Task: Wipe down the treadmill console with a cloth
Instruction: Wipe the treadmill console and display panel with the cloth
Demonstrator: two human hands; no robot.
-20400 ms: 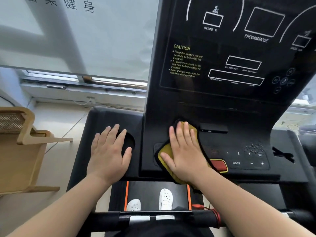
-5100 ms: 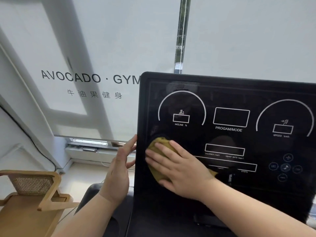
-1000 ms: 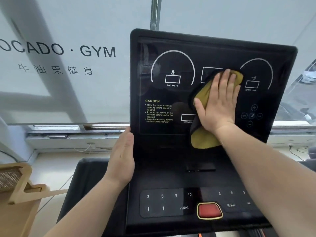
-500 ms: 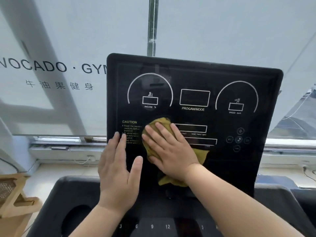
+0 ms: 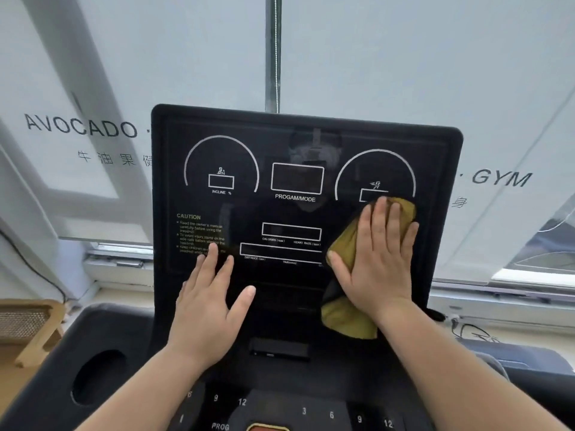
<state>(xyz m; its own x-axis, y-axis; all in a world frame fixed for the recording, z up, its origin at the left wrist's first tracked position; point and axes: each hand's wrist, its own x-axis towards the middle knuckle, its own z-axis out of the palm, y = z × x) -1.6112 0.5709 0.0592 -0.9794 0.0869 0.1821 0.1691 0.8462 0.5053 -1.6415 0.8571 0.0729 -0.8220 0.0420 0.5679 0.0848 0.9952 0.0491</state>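
The black treadmill console [image 5: 298,181] stands upright before me, with white dial outlines and a yellow CAUTION text at its lower left. My right hand [image 5: 378,259] lies flat with straight fingers on a mustard-yellow cloth [image 5: 345,318], pressing it to the lower right of the screen, just under the speed dial. The cloth hangs below my palm. My left hand [image 5: 208,303] is spread flat with straight fingers on the lower left of the screen, beside the CAUTION text.
Below the screen is a keypad [image 5: 305,412] with numbered buttons and a red button at the bottom edge. A round cup recess [image 5: 96,377] sits in the left tray. A wooden chair [image 5: 28,328] stands at far left. Window blinds with gym lettering hang behind.
My right hand has slid the cloth from the screen's left centre over to its lower right. My left hand stays flat on the lower left of the screen.
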